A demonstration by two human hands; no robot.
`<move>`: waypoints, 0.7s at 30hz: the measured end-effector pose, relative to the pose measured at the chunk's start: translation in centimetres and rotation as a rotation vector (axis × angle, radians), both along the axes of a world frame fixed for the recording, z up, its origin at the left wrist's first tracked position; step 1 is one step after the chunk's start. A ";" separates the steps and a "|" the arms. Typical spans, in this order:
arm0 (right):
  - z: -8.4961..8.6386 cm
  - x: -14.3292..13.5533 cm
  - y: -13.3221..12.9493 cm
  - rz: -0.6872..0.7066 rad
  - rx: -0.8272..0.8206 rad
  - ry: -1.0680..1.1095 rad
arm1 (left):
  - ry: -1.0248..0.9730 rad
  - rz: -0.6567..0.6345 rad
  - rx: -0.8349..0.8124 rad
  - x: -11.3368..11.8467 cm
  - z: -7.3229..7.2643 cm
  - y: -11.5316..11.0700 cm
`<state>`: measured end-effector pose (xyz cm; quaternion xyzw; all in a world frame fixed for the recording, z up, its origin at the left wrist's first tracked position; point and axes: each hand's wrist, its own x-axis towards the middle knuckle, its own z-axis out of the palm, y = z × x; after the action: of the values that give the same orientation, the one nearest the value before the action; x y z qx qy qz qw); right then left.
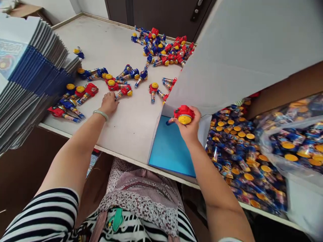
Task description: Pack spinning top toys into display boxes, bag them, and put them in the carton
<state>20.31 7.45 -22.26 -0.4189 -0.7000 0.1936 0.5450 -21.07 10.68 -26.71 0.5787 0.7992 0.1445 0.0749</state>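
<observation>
My right hand [190, 126] is closed around a red toy [183, 112] with a yellow round cap and a short tube handle. It holds the toy above an open box [169, 144] with a bright blue inside. On the tabletop, my left hand [109, 103], with a pale bangle at the wrist, has its thumb and index finger at the tube end of another red toy [125, 90]. Beside that one lies a red toy with a yellow cap [112, 84]. More red and blue toys [73, 101] lie left of my left hand.
A tall stack of folded printed cartons [42, 70] stands at the left. Loose red and blue toys [161, 47] are heaped at the table's back. The box's raised white lid [227, 50] blocks part of the right side. Beyond it are many yellow-capped toys [239, 151] and a clear plastic bag [272, 141].
</observation>
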 end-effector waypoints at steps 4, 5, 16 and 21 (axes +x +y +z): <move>-1.8 -1.6 0.4 0.066 -0.075 -0.023 | -0.309 0.006 0.093 1.2 0.1 -0.3; -2.0 -1.5 0.5 0.081 -0.083 -0.033 | -0.438 0.024 0.128 1.7 0.2 -0.5; -3.2 -0.8 1.1 0.156 -0.126 -0.127 | -1.466 -0.295 0.276 9.8 4.2 -9.4; -3.2 -1.0 0.2 0.212 -0.229 -0.259 | -1.661 -0.320 0.281 12.5 4.5 -11.7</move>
<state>19.30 7.69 -25.44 -0.4233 -0.7779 0.2728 0.3759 -8.55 -0.98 -22.19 0.3950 0.3686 0.6069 0.5830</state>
